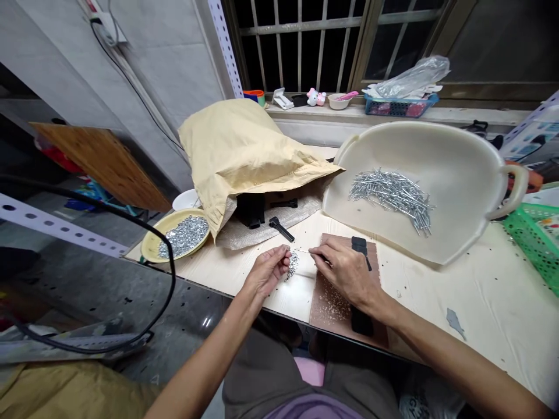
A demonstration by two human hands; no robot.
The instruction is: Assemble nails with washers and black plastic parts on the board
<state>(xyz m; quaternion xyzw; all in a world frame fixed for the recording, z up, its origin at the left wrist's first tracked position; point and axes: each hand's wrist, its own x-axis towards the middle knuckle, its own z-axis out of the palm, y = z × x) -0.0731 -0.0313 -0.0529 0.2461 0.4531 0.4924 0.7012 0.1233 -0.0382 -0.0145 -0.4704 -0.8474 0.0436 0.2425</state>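
Observation:
My left hand [269, 270] is pinched shut over a small heap of silver nuts [293, 265] on the pale table [480, 291]; what its fingertips hold is too small to name. My right hand [345, 272] is closed on a thin metal pin [303, 251] that points left toward the left fingertips. Both hands meet near the table's front edge, beside a brown board [332, 302]. A black part [360, 245] lies just behind the right hand.
A big cream scoop [463, 169] holds a pile of long pins [395, 195] at the right. A yellow plate [154, 243] of nuts sits left. A tan paper bag [244, 151] and black parts [282, 228] lie behind. A green basket [535, 238] stands far right.

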